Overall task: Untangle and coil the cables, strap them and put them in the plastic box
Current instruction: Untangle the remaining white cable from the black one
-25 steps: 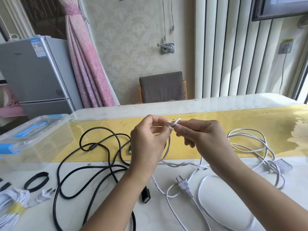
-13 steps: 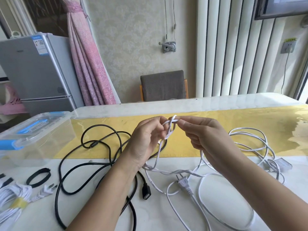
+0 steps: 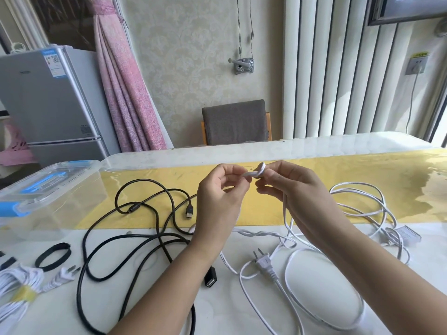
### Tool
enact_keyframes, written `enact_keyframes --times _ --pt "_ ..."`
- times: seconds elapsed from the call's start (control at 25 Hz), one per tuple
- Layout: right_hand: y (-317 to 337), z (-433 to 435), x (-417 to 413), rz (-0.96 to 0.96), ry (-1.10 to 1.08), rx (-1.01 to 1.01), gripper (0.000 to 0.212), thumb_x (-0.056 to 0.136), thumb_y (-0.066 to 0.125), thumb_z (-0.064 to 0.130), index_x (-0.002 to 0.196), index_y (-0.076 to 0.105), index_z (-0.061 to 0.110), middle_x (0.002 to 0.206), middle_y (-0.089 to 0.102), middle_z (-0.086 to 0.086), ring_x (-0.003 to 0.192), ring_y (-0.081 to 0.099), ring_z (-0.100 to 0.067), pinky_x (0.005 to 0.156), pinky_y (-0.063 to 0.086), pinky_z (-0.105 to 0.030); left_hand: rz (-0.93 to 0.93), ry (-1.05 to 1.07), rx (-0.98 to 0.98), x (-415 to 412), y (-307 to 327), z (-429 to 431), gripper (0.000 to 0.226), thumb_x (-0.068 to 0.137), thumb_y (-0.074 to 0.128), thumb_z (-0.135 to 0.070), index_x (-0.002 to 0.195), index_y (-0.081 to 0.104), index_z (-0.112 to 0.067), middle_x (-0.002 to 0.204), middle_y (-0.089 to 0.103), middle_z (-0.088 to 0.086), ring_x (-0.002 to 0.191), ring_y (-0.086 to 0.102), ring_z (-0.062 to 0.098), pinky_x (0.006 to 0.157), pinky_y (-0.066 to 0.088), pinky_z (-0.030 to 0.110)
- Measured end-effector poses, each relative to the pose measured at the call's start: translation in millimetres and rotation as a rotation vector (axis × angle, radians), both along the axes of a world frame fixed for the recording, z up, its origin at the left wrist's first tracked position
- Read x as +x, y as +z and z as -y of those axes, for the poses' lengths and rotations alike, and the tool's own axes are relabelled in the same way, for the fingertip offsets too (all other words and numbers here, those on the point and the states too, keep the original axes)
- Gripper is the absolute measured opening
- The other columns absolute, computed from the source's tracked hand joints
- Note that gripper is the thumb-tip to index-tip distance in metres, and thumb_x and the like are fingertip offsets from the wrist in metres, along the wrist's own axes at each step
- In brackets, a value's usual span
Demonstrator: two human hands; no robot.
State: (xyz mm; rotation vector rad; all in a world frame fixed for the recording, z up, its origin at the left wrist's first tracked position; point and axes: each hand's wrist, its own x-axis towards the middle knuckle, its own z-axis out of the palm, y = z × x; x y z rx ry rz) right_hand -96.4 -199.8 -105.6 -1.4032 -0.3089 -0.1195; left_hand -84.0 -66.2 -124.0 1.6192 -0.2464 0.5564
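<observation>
— What stands beyond the left hand (image 3: 217, 204)?
— A grey chair (image 3: 235, 124), just behind the far edge of the white table (image 3: 266, 148). Behind it is a pale patterned wall (image 3: 188, 68) with a small metal crank (image 3: 243, 66) and two thin cords (image 3: 239, 25) above.
— Further left of that hand?
— A pink curtain (image 3: 125, 97), then a silver fridge (image 3: 48, 105) with a sticker (image 3: 52, 61) near its top.
— Past the right hand (image 3: 297, 197)?
— White vertical slats (image 3: 338, 76), a socket (image 3: 416, 65) with a lead (image 3: 411, 97) plugged in, and a dark frame (image 3: 406, 8) in the top corner.
— The light?
— Daylight; it glares on the yellow runner (image 3: 362, 172) far right of that hand.
</observation>
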Motion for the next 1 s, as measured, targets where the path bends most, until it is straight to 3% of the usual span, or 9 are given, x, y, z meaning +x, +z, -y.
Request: enact_keyframes --times 0.16,0.32,0.44,0.56,0.68,0.76,0.84,0.92,1.0 --pt "1 4 2 0.012 0.029 0.075 0.022 0.099 0.043 0.008 0.095 0.061 -0.003 0.095 0.071 -0.014 0.086 0.067 -0.018 0.069 0.052 -0.022 -0.035 -0.149 -0.069 -4 8 1 0.010 0.076 0.072 -0.012 0.081 0.064 -0.016 0.074 0.072 0.000 0.071 0.066 0.008 0.069 0.048 0.015" --pt "7 6 2 -0.012 0.025 0.106 0.020 0.100 0.039 0.007 0.092 0.056 -0.002 0.079 0.070 -0.010 0.069 0.066 -0.016 0.057 0.049 -0.019 -0.029 -0.268 -0.110 -6 9 2 0.015 0.080 0.070 0.000 0.081 0.062 -0.013 0.079 0.071 0.005 0.079 0.071 0.019 0.074 0.049 0.018" --pt "10 14 4 -0.024 -0.058 0.095 0.020 0.101 0.037 0.005 0.090 0.053 -0.001 0.065 0.067 -0.007 0.058 0.061 -0.014 0.055 0.048 -0.020 0.041 -0.211 0.048 -9 4 13 0.028 0.077 0.067 0.009 0.076 0.057 -0.017 0.079 0.067 0.000 0.077 0.066 0.009 0.071 0.047 0.015" --pt "11 15 3 0.033 -0.143 -0.142 0.019 0.098 0.041 0.005 0.088 0.056 0.001 0.056 0.061 -0.003 0.047 0.049 -0.006 0.049 0.038 -0.015 0.042 -0.136 0.184 -10 -2 20 0.042 0.072 0.052 0.019 0.068 0.047 -0.022 0.067 0.058 -0.009 0.067 0.058 0.010 0.060 0.042 0.017" --pt "16 18 3 0.066 -0.177 -0.374 0.020 0.095 0.046 0.008 0.080 0.059 0.010 0.051 0.055 0.001 0.042 0.043 -0.004 0.044 0.030 -0.015 0.104 -0.112 0.417 -10 -1 20 0.037 0.069 0.049 0.008 0.069 0.044 -0.029 0.069 0.056 -0.008 0.069 0.054 0.012 0.060 0.041 0.019" --pt "19 28 5 -0.014 -0.098 -0.291 0.022 0.096 0.046 0.008 0.079 0.059 0.011 0.047 0.049 0.004 0.045 0.040 -0.008 0.044 0.027 -0.017 0.008 -0.311 0.375 -8 3 15 0.031 0.067 0.052 -0.002 0.083 0.050 -0.028 0.084 0.061 -0.006 0.083 0.058 0.009 0.072 0.045 0.021" --pt "23 46 12 -0.090 -0.092 -0.111 0.021 0.095 0.047 0.007 0.079 0.060 0.010 0.048 0.042 0.006 0.044 0.034 -0.007 0.041 0.025 -0.016 -0.162 -0.517 0.330 -2 2 1 0.044 0.069 0.062 -0.004 0.104 0.053 -0.030 0.105 0.061 -0.008 0.095 0.059 0.005 0.081 0.047 0.020" --pt "26 71 24 -0.139 -0.179 0.151 0.020 0.095 0.046 0.007 0.081 0.059 0.009 0.049 0.037 0.007 0.041 0.030 -0.003 0.038 0.024 -0.014 -0.243 -0.497 0.507 6 -4 -18 0.056 0.073 0.077 -0.008 0.114 0.052 -0.037 0.115 0.058 -0.015 0.103 0.058 0.006 0.090 0.047 0.022" --pt "28 99 33 -0.157 -0.313 0.437 0.020 0.095 0.042 0.004 0.083 0.057 0.008 0.046 0.039 0.007 0.038 0.032 -0.002 0.038 0.024 -0.013 -0.276 -0.382 0.673 10 -8 -30 0.050 0.075 0.079 -0.014 0.112 0.055 -0.038 0.112 0.058 -0.020 0.105 0.057 0.005 0.090 0.045 0.019"
